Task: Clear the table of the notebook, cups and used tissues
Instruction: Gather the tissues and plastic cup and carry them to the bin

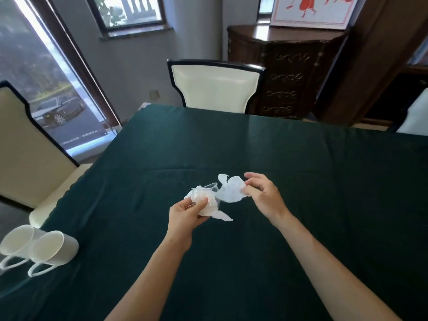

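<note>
My left hand (187, 215) grips a small clear plastic cup (209, 193) stuffed with crumpled white tissue, held just above the middle of the dark green table (301, 205). A loose tail of tissue (223, 216) hangs from under that hand. My right hand (261, 193) pinches another white tissue (231, 189) between thumb and fingers, right beside the cup's rim. Two white mugs (37, 249) with handles stand side by side at the table's near left corner. No notebook is in view.
A cream chair (215, 86) stands at the far side and another (25, 154) at the left. A dark carved wooden cabinet (287, 72) is behind the table at the back right. A tall window fills the left wall.
</note>
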Demonstrator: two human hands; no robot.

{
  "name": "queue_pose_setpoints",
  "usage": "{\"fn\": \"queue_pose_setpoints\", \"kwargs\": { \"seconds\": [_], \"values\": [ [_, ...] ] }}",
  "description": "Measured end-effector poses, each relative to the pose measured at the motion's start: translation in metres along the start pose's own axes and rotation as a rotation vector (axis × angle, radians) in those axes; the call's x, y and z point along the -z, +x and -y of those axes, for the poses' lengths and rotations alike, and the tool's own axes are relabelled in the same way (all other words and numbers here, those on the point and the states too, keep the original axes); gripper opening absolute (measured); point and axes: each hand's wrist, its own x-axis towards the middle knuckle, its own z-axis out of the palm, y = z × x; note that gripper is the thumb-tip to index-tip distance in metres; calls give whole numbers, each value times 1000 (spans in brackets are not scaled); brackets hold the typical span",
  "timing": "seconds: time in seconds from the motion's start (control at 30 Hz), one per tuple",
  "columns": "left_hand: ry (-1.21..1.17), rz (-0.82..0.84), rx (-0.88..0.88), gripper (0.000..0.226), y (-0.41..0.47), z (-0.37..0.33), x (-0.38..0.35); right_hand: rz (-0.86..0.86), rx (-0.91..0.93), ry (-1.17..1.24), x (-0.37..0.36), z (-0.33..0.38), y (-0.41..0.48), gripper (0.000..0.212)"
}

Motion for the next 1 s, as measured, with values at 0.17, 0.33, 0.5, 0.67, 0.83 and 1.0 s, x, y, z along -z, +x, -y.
{"fn": "queue_pose_setpoints", "kwargs": {
  "seconds": [0.17, 0.33, 0.5, 0.67, 0.83, 1.0],
  "values": [
    [3, 20, -24, 9, -41, -4, -10, 87, -16, 333, 10, 37, -71, 16],
    [35, 172, -36, 12, -93, 3, -18, -45, 47, 174, 1, 41, -146, 14],
    [15, 332, -10, 12, -144, 19, -16, -221, 64, 58, -13, 38, -224, 13],
    [7, 502, 8, 13, -189, 37, -26, -422, 43, -5, -10, 32, -282, 15],
    [22, 659, 21, 19, -229, 50, -46, -541, 29, 4, 12, 27, -332, 12],
    [95, 791, 28, 23, -269, 62, -83, -631, 52, -205, 50, 20, -378, 20]
  ]
}}
